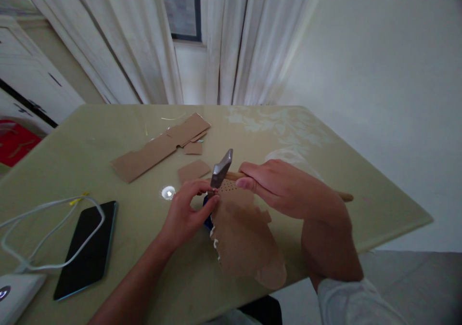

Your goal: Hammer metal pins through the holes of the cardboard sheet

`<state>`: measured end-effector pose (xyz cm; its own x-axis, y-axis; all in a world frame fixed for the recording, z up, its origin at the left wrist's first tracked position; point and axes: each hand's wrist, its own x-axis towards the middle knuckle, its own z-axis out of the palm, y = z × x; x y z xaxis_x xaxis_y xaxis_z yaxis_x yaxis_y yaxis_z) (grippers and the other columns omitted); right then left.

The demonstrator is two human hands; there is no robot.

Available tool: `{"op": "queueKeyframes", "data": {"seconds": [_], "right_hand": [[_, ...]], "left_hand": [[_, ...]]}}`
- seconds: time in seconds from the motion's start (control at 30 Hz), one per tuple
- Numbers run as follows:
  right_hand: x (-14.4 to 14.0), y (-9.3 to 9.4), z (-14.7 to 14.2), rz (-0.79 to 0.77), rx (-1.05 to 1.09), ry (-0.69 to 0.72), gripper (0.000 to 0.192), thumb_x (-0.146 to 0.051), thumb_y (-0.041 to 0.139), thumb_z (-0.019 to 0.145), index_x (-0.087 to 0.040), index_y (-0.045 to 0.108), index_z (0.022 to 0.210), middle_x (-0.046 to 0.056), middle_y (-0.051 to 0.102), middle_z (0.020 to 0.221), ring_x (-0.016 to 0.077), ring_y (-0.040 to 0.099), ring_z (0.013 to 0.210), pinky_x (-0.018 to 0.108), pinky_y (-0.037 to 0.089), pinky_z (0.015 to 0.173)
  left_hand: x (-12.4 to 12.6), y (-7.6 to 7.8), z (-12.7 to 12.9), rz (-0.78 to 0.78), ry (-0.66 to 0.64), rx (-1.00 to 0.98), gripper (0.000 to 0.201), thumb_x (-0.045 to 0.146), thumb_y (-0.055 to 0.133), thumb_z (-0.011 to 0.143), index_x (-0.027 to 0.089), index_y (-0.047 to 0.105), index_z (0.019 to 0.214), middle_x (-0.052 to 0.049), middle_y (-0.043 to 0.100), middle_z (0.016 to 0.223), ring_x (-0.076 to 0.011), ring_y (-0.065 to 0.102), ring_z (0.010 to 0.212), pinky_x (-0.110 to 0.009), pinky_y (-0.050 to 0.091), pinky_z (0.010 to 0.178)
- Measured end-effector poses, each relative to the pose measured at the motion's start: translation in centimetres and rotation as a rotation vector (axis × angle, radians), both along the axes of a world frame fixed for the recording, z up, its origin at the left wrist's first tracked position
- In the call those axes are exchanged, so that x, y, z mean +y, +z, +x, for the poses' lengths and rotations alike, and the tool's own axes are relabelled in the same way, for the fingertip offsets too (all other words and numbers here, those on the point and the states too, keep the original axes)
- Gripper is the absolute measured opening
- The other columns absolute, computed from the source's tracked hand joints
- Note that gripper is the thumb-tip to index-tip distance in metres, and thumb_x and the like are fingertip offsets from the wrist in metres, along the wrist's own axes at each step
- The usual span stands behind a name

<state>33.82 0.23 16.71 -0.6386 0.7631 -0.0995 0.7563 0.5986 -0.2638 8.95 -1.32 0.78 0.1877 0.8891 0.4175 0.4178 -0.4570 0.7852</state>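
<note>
R hand (285, 188) is clamped on hammer (231, 173); L hand (187, 209) fingers are pinched just under hammer head, on cardboard piece (245, 238). Fingertips could be struck if hammer is dropped off-line.

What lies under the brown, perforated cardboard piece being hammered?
Under the brown perforated cardboard piece, a dark blue object shows at its left edge beside the left hand, with white bits below. The cardboard covers the rest. The right hand holds the wooden-handled hammer.

Hammer (221, 169): dull metal head, wood handle; cardboard sheet (242, 233) matt; phone (88, 248) glossy.
</note>
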Motion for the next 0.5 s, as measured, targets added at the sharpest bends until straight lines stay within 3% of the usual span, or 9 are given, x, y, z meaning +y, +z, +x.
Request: {"op": "queueKeyframes", "data": {"seconds": [0.23, 0.5], "right_hand": [[0.68, -0.03, 0.08, -0.03, 0.023, -0.011, 0.043, -0.052, 0.037, 0.119, -0.021, 0.06, 0.099, 0.002, 0.061, 0.076, 0.0198, 0.056, 0.074, 0.034, 0.023, 0.067], [0.89, -0.71, -0.51, -0.117, -0.026, 0.056, 0.043, -0.051, 0.038, 0.118, -0.02, 0.066, 0.106, 0.007, 0.071, 0.087, 0.021, 0.06, 0.077, 0.035, 0.029, 0.07]], "left_hand": [[0.12, -0.23, 0.05, -0.108, -0.009, -0.004, 0.048, 0.04, 0.086, 0.088, 0.028, 0.072, 0.132, -0.011, 0.059, 0.151, -0.028, 0.065, 0.125, -0.035, 0.06, 0.088], [0.14, -0.48, 0.3, -0.247, -0.058, -0.043, 0.042, 0.044, 0.078, 0.092, 0.026, 0.072, 0.128, -0.007, 0.079, 0.125, -0.0273, 0.073, 0.109, -0.04, 0.06, 0.09]]}}
